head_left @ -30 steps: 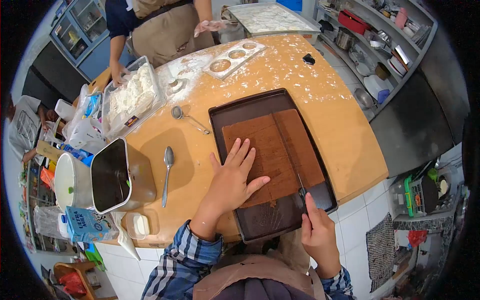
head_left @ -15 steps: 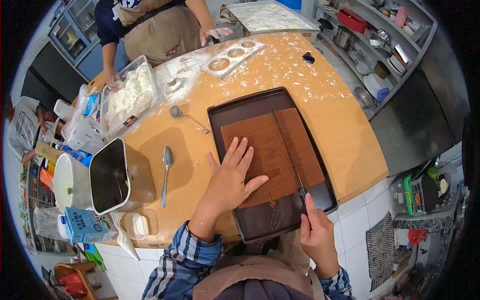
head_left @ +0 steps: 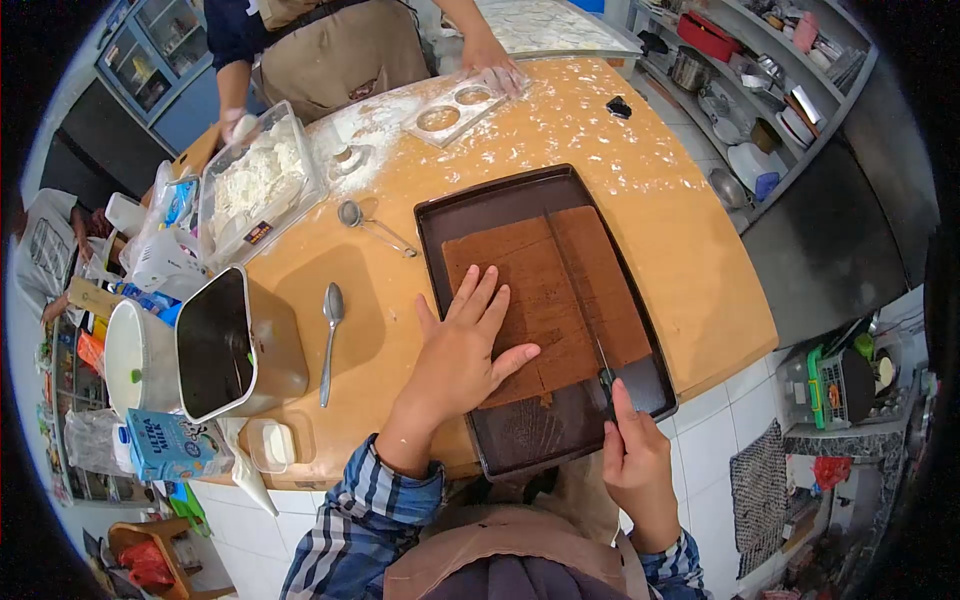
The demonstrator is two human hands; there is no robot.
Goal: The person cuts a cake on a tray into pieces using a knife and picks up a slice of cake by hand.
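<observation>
A flat brown slab of cake (head_left: 535, 300) lies on a dark rectangular tray (head_left: 520, 435). My left hand (head_left: 462, 350) rests on the slab's left side, fingers spread. My right hand (head_left: 638, 470) is closed round the black handle of a long knife (head_left: 577, 283) at the tray's near right. The blade lies lengthwise along the slab, right of its middle, with its tip near the far edge. Thin lines cross the slab's surface. To the left of the tray are a spoon (head_left: 329, 345) and a small strainer (head_left: 375, 228).
A metal container (head_left: 285, 345), a white bucket (head_left: 140, 360) and a blue milk carton (head_left: 175, 447) stand at the left. Behind them is a tub of floury dough (head_left: 262, 185). Across the table, a co-worker's hand (head_left: 495, 65) touches a board with round holes (head_left: 455, 112).
The co-worker's hand has come down onto the holed board, and their other hand has lifted at the tub. The view has shifted slightly. My hands hold nearly the same places.
</observation>
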